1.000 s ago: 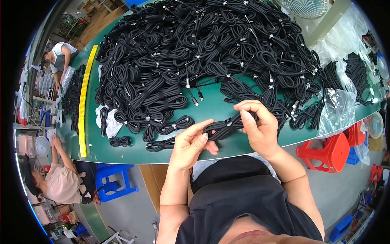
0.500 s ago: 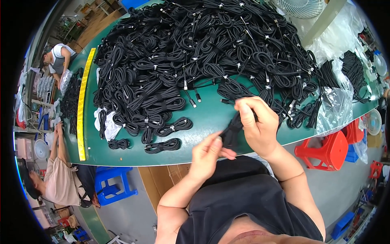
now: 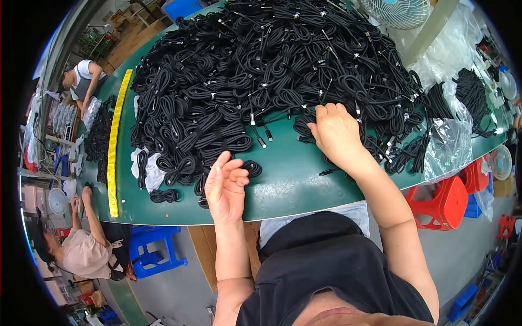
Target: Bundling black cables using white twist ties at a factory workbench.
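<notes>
My left hand [image 3: 225, 187] is raised over the table's front edge, palm turned up and fingers loosely bent apart, holding nothing. Close behind it lie coiled black cable bundles [image 3: 223, 139], some partly hidden by the hand. My right hand [image 3: 338, 135] is at the near edge of a big cable pile [image 3: 261, 60], fingers curled down on a black cable bundle [image 3: 303, 126]; its fingertips are partly hidden. A cable end [image 3: 328, 172] sticks out below that hand. Two metal-tipped plugs [image 3: 262, 140] lie between the hands.
A yellow strip [image 3: 115, 146] runs along the left of the green table [image 3: 288, 193]. Clear plastic bags [image 3: 448, 138] and a fan [image 3: 399, 11] stand at the right. Red stools [image 3: 443, 201] and a blue stool [image 3: 155, 250] are below. Two people work at the left.
My hands have parted. The black bundle they held together is gone from my left hand, which moved left and opened. My right hand moved farther away, onto the pile's edge.
</notes>
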Available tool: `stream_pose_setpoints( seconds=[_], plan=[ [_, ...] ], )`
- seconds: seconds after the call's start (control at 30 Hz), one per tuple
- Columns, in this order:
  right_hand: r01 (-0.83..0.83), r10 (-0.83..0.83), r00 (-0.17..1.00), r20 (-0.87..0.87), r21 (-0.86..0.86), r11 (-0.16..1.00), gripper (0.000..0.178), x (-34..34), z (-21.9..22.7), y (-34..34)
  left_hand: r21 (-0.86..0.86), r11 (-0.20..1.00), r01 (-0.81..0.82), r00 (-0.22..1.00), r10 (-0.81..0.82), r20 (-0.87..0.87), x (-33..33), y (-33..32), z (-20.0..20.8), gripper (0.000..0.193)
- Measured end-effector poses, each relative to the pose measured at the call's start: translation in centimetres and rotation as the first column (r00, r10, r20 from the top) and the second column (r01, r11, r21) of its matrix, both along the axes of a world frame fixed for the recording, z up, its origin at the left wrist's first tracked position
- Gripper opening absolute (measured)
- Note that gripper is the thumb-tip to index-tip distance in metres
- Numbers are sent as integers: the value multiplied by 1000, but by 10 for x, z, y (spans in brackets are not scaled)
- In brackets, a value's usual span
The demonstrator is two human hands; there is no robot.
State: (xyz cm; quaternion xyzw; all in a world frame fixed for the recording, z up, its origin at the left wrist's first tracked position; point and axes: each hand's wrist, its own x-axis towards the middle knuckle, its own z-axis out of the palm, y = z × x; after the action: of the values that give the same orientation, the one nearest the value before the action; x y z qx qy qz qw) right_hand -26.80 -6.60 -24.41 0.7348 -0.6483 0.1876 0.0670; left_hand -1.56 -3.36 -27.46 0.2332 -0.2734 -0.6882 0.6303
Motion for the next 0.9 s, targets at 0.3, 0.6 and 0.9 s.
stream_pose_setpoints(
  seconds=[0.3,0.6,0.9],
  plan=[
    [-310,475,757,448,-395,865,26,2,48,21,-348,909,-230,697,403,592,-25,9,17,26],
    [-426,618,679,397,-472,772,35,12,53,31,-122,930,347,827,-243,507,-45,15,32,34],
    [-372,503,776,381,-368,852,24,31,30,61,-7,967,253,940,-248,-234,-63,11,23,46]
  ],
)
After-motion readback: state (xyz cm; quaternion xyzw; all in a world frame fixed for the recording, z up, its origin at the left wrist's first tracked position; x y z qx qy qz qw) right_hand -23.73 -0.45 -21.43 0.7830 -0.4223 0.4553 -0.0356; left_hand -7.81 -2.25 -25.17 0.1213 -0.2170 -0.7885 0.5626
